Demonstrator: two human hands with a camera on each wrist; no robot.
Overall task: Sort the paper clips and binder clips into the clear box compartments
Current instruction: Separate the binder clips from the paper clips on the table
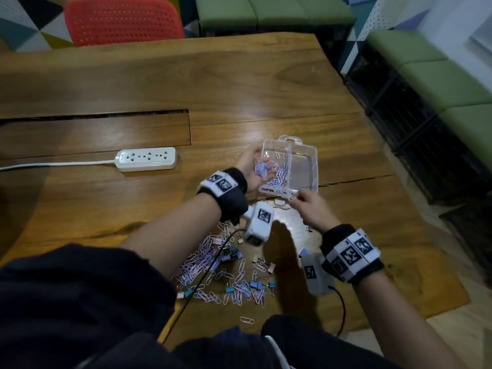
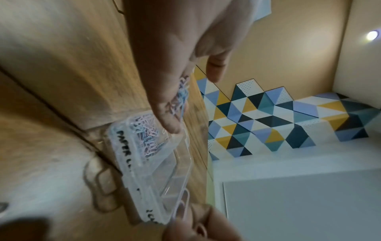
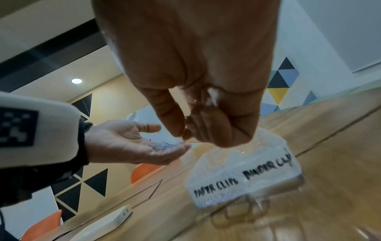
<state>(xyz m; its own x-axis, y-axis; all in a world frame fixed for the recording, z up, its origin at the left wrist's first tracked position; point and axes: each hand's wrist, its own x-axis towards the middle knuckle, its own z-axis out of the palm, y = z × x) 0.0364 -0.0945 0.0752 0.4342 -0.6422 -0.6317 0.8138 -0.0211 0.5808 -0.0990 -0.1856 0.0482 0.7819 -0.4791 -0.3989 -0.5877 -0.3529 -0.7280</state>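
Note:
The clear box [image 1: 314, 166] stands on the wooden table, labelled "PAPER CLIPS" and "BINDER CLIPS" [image 3: 247, 176]. Its left compartment holds pastel paper clips [image 1: 279, 174] [image 2: 148, 138]; the right compartment looks bare. My left hand [image 1: 253, 169] [image 3: 134, 146] hovers palm up over the left compartment, tilted, with a small heap of paper clips [image 1: 262, 167] [image 2: 182, 96] on its straight fingers. My right hand [image 1: 306, 206] [image 3: 183, 135] is at the box's front right corner, fingers curled, thumb meeting index; I see nothing between them. A mixed pile of paper clips [image 1: 207, 262] and binder clips [image 1: 255, 284] lies near me.
A white power strip [image 1: 146, 159] with its cord lies left of the box. A slot [image 1: 106, 114] cuts the tabletop behind it. A red chair [image 1: 122, 20] stands at the far side, green benches [image 1: 439, 75] to the right. The box's clear lid [image 1: 287, 222] lies flat in front.

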